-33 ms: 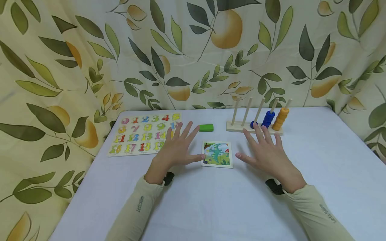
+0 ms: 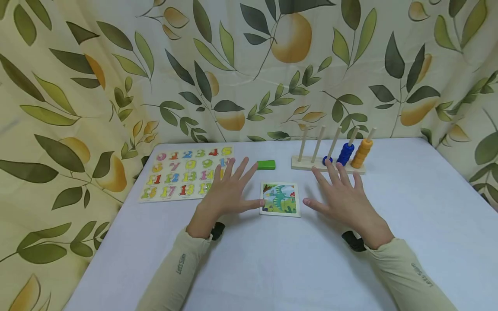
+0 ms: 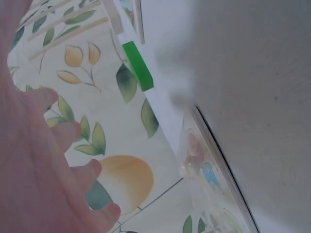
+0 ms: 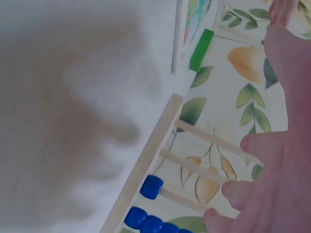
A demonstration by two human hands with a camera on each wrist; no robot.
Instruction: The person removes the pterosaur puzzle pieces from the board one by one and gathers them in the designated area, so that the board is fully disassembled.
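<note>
My left hand (image 2: 227, 192) hovers palm down with fingers spread, holding nothing. Its fingers cover the right edge of a number puzzle board (image 2: 180, 183), and its thumb tip overlaps the left rim of a small square dinosaur picture puzzle (image 2: 280, 199). On the other side of that puzzle, my right hand (image 2: 346, 201) is also spread and bare of any object. Its fingertips overlap the front of a wooden bead stacker (image 2: 303, 166) in the head view. Both wrist views show the fingers raised off the tabletop.
A green block (image 2: 266, 165) lies behind the dinosaur puzzle. Blue beads (image 2: 345, 154) and orange beads (image 2: 362, 153) sit on the stacker's right-hand pegs; its two leftmost pegs are bare. Behind the white-covered table (image 2: 272, 259) hangs a curtain (image 2: 175, 65) printed with leaves and fruit.
</note>
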